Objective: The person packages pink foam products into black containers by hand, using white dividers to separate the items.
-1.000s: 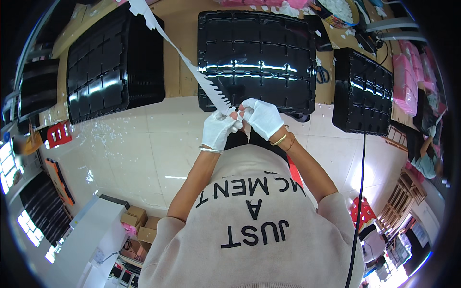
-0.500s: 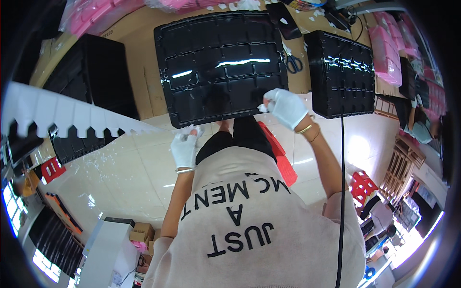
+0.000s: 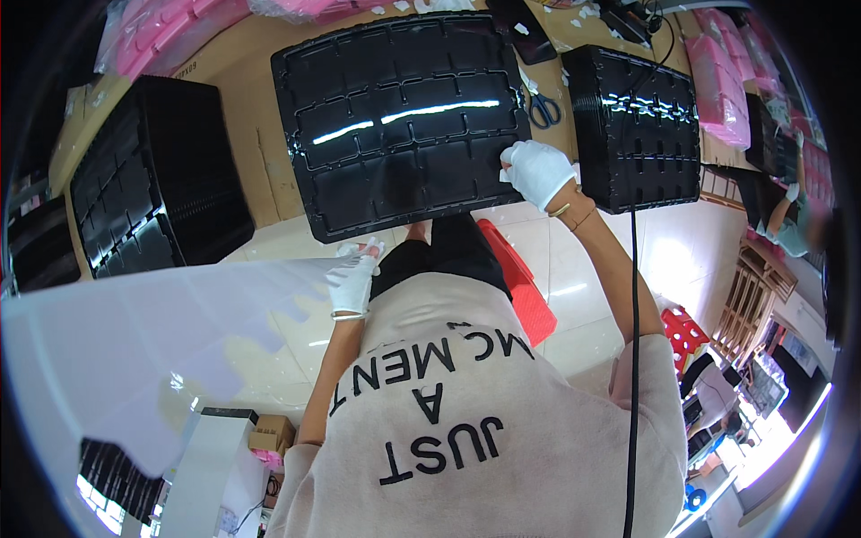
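Note:
A wide black plastic tray (image 3: 408, 134) with moulded ribs lies in front of me at the table's near edge. My right hand (image 3: 540, 172), in a white glove, is closed at the tray's right edge; what its fingers hold, if anything, is hidden. Just below the tray's near left corner, my gloved left hand (image 3: 352, 282) is pinched shut. A long, pale, partly see-through strip (image 3: 161, 314) runs from its fingers out to the left, broadening and blurred. Blue-handled scissors (image 3: 543, 110) lie right of the tray.
Stacks of black trays stand left (image 3: 170, 170) and right (image 3: 637, 130). A dark phone-like slab (image 3: 523, 31) lies behind the scissors. Pink wrapped bundles (image 3: 717, 90) sit farther right. A black cable (image 3: 635, 359) hangs in front of my right side. A red stool (image 3: 682, 336) stands on the floor.
The strip's notched edge has swung lower and the strip looks wider and blurred. My right hand has moved slightly up and right along the tray; the white scrap at its fingers is no longer visible.

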### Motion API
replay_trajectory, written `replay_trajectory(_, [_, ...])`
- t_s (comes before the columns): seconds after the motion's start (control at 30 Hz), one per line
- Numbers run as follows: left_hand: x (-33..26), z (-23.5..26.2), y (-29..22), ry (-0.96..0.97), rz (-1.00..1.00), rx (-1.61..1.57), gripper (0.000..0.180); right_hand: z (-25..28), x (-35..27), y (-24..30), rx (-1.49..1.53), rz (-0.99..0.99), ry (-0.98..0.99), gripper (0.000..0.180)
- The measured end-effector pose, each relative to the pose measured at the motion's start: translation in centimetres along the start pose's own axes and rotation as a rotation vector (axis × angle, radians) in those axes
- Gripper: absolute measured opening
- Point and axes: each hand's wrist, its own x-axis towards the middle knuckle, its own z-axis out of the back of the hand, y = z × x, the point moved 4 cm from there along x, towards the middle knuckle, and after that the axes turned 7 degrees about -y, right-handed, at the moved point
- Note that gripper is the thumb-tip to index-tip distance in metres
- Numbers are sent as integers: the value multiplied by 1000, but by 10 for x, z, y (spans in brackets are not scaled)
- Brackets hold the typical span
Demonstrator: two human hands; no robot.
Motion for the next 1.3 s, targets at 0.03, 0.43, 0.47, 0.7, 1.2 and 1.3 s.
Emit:
replay_trajectory(0.03, [-2,-3,-4,12,23,-34,26,1,1,0,3,-20,7,12])
replay_trajectory(0.43, [6,-11,-23,80,-29,-155,15,6,-61,82,452,78,-285,9])
replay_trajectory(0.47, [-1,-10,-28,88,-34,-175,15,5,-70,97,544,35,-298,8])
replay_trajectory(0.7, [-28,-23,-62,309,0,-340,28,5,-65,132,834,-17,-206,9])
replay_trajectory(1.2, [-43,-28,-82,298,53,-437,25,21,-40,136,836,-2,-185,18])
replay_trajectory(1.3, [-42,-24,-93,254,79,-385,22,20,-33,139,777,12,-210,17])
